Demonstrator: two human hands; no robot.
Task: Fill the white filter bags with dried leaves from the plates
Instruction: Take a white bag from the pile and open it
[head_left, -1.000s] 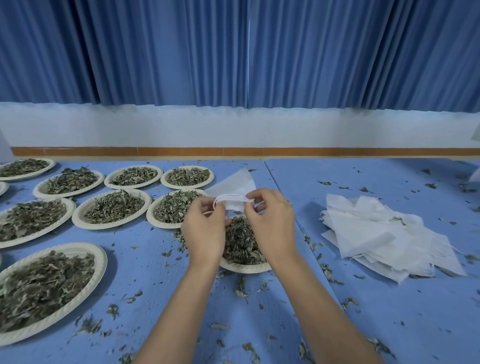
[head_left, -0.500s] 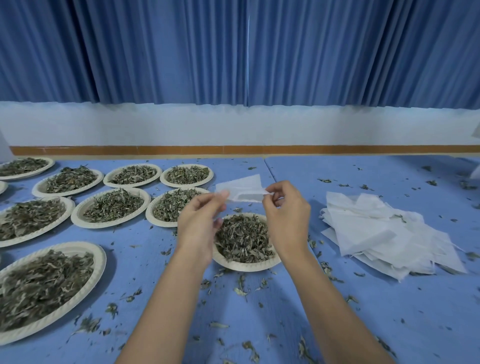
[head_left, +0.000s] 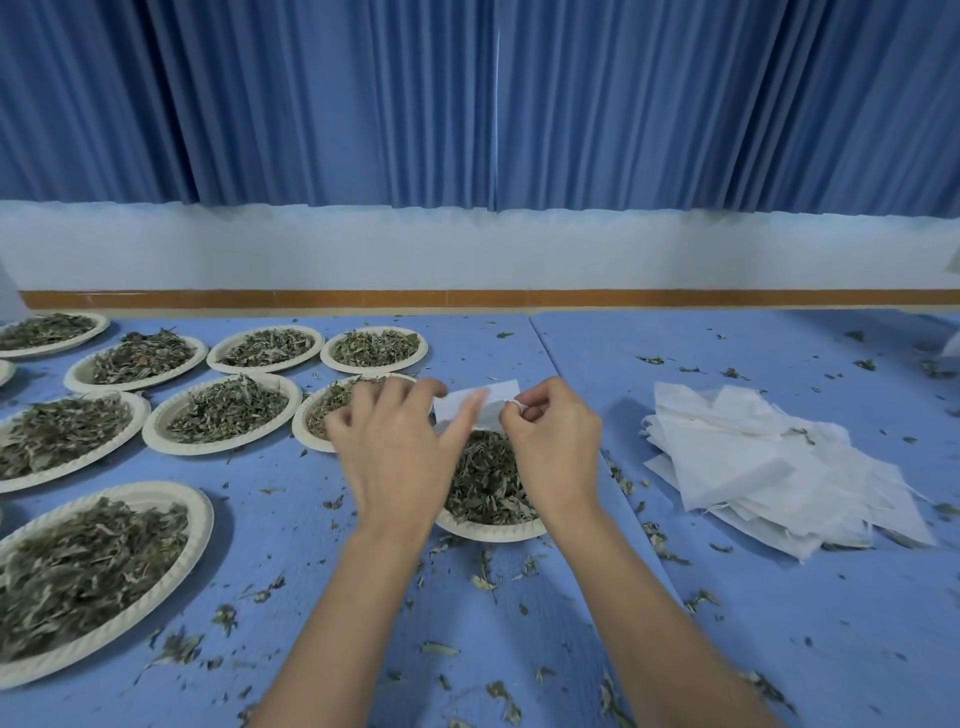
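head view, mid-frame: the right hand (head_left: 556, 447) pinches the right end of a white filter bag (head_left: 483, 402) above the near plate (head_left: 493, 532) of dried leaves (head_left: 488, 478). the left hand (head_left: 389, 447) is spread and blurred beside it. the bag looks unfilled, so next comes opening its mouth and gathering leaves.

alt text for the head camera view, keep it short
Two bare hands are over a paper plate of dried leaves on a blue table: the right hand pinches a white filter bag by its edge, the left hand is spread open beside it. More plates of leaves lie to the left, a pile of bags to the right.
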